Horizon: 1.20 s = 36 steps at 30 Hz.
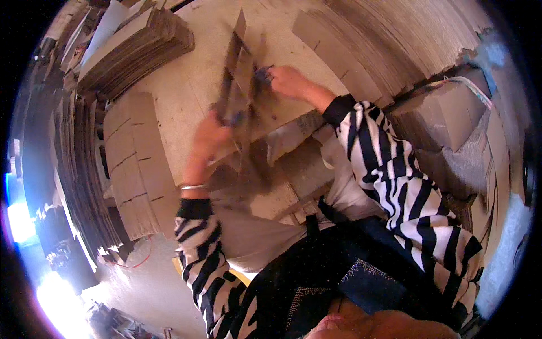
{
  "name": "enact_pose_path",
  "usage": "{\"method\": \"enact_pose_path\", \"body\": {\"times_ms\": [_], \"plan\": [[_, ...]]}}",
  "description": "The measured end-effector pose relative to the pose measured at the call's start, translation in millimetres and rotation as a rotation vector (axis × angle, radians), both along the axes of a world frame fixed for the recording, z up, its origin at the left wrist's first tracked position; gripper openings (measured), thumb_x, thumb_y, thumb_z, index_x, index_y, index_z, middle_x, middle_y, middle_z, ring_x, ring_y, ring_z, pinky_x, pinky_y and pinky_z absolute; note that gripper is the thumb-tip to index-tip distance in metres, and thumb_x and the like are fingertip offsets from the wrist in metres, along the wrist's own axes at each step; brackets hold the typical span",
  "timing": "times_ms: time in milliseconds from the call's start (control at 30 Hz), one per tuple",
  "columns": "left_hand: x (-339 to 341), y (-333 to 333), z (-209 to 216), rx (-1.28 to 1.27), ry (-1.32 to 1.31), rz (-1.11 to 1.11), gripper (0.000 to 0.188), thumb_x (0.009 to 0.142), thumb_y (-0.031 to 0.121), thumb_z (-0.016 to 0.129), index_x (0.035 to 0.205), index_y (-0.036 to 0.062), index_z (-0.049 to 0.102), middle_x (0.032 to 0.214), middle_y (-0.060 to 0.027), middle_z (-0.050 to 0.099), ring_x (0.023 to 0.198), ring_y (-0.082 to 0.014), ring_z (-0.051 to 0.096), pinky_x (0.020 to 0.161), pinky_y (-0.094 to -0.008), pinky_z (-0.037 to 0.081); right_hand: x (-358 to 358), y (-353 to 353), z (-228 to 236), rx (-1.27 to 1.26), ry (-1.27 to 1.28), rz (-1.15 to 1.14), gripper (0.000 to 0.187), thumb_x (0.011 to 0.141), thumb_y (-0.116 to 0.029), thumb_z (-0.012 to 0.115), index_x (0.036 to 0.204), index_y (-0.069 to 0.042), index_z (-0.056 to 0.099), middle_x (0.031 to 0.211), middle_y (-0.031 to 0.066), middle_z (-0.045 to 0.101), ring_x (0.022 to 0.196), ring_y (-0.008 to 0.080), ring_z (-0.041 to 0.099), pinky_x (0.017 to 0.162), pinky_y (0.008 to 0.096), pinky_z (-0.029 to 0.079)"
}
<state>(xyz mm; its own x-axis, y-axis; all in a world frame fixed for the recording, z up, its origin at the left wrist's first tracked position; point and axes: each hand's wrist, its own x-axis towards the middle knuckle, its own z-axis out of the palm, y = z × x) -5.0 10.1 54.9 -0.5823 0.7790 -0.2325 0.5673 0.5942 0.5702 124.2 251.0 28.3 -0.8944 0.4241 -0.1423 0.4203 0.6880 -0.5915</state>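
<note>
Over the pale tabletop (197, 73), both hands are at a blurred lattice of crossing cardboard strips (232, 68) standing on edge. My left hand (213, 135), smeared by motion, is closed at the near left end of the lattice. Farther off and to the right, my right hand (288, 83) is closed with its fingertips at the lattice's right side. Dark bluish coverings show on the fingertips of both hands. Motion blur hides exactly how the strips cross.
Slit cardboard sheets (135, 164) lie along the left edge. A thick stack of cardboard strips (141, 51) stands at the far left, and long cardboard stacks (361, 45) line the far right. More cardboard stands upright on the left (84, 169). A cable (471, 85) hangs at right.
</note>
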Motion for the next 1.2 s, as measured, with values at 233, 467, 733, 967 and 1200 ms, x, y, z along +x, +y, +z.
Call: {"method": "enact_pose_path", "body": {"times_ms": [233,467,733,967,1200], "plan": [[36,-2,-4,0.334,0.163,0.077,0.06,0.081,0.005,0.053,0.137,-0.0021,0.035,0.103,-0.0287,0.062,0.095,-0.0458,0.06,0.082,-0.0496,0.048,20,24,16,-0.017,0.42,0.136,0.028,0.086,-0.022,0.059,0.104,-0.001,0.064,0.097,0.021,0.066,0.09,0.0355,0.065,0.076,0.0431,0.049],[-24,-132,155,0.371,0.82,0.38,0.031,0.07,-0.007,0.046,0.098,0.003,0.055,0.085,-0.0193,0.058,0.076,-0.0379,0.058,0.066,-0.044,0.048,178,59,16,0.852,-0.187,-0.314,0.061,0.075,-0.018,0.074,0.131,-0.009,0.052,0.135,0.0166,0.051,0.12,0.0381,0.05,0.101,0.0458,0.039],[-154,-303,240,-0.505,1.461,0.791,0.053,0.082,0.009,0.054,0.134,0.0192,0.047,0.117,-0.0109,0.058,0.104,-0.0355,0.059,0.083,-0.0492,0.05,195,115,-38,0.575,0.227,-0.461,0.045,0.08,-0.021,0.07,0.117,0.001,0.056,0.122,0.0234,0.058,0.11,0.0403,0.055,0.093,0.0438,0.043],[-239,-366,165,-0.536,1.046,0.842,0.05,0.079,0.016,0.06,0.129,0.0178,0.051,0.125,-0.0103,0.055,0.113,-0.0329,0.055,0.09,-0.0521,0.047,230,146,-40,0.546,0.279,-0.699,0.036,0.086,-0.011,0.055,0.118,0.007,0.056,0.114,0.0275,0.06,0.11,0.0393,0.057,0.093,0.0415,0.043],[-176,-215,71,-0.142,1.162,0.292,0.031,0.072,0.019,0.065,0.101,0.0084,0.064,0.126,-0.0105,0.054,0.115,-0.0272,0.055,0.086,-0.042,0.051,93,27,64,0.385,0.312,-0.197,0.031,0.08,-0.003,0.055,0.111,-0.004,0.057,0.093,0.0264,0.063,0.093,0.0438,0.061,0.077,0.0485,0.047]]}}
